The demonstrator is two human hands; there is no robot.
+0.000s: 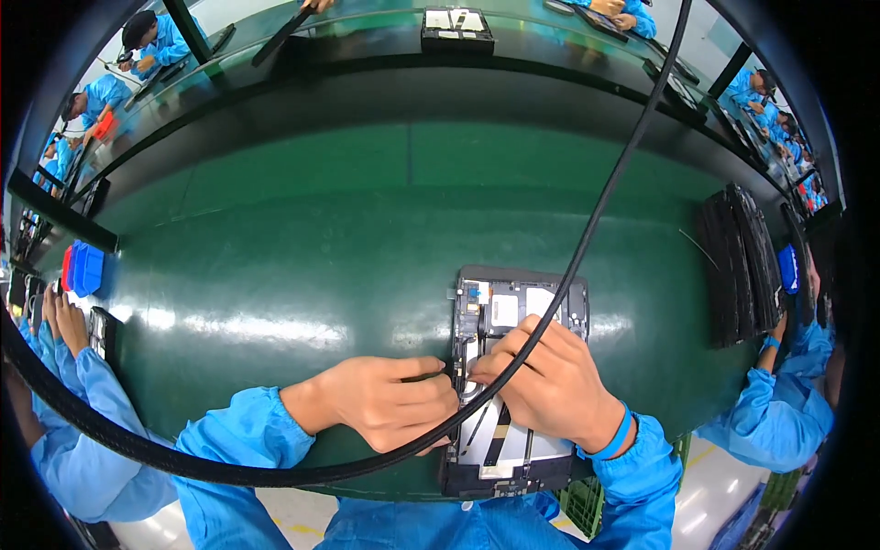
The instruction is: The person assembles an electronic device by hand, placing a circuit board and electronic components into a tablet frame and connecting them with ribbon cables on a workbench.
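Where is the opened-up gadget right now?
In the head view, the opened-up gadget lies on the green table, just right of centre, with the right hand over it and the left hand at its left edge.

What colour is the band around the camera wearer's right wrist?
The wristband is blue; it shows best in the head view, the only one here.

The counter [275,247] is deep green, the cable [321,475] black. The opened device [543,448] mixes black, silver-grey and white; the sleeves [240,429] and wristband [621,436] are bright blue, the stacked slabs [741,270] black.
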